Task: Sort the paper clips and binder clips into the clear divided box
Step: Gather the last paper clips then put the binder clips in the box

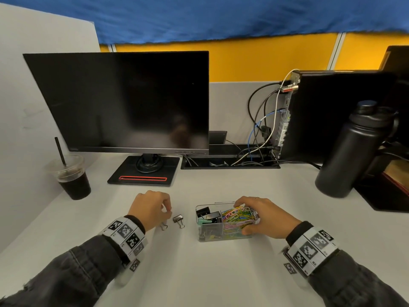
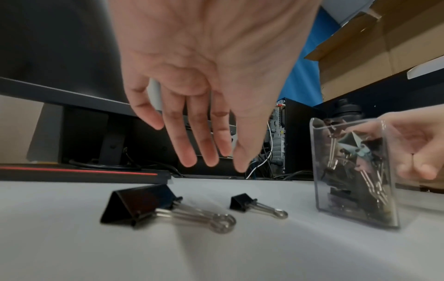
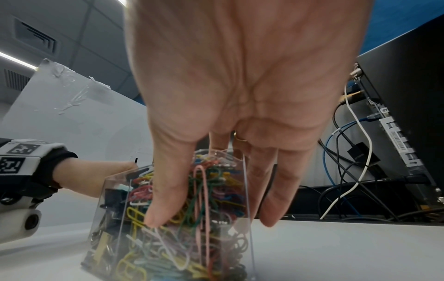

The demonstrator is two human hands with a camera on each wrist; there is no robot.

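Two hands over white desk [image 1: 221, 273] w/ monitor [image 1: 124, 103]: left hand [image 1: 151, 209] relaxed, empty; right hand [image 1: 263, 216] gripping clear box [image 1: 219, 237].

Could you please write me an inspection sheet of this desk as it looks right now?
Surface: white desk, bare in front.
Job's things: clear divided box; coloured paper clips in its right compartment, binder clips in the left ones. Two black binder clips lie loose on the desk: larger binder clip, smaller binder clip.
Clutter: iced drink cup, black bottle.
Grippers: left hand hovers open above the larger binder clip; right hand grips the box's right end.
Cables: tangle behind the computer tower.
Surroundings: dark monitor, yellow partition.
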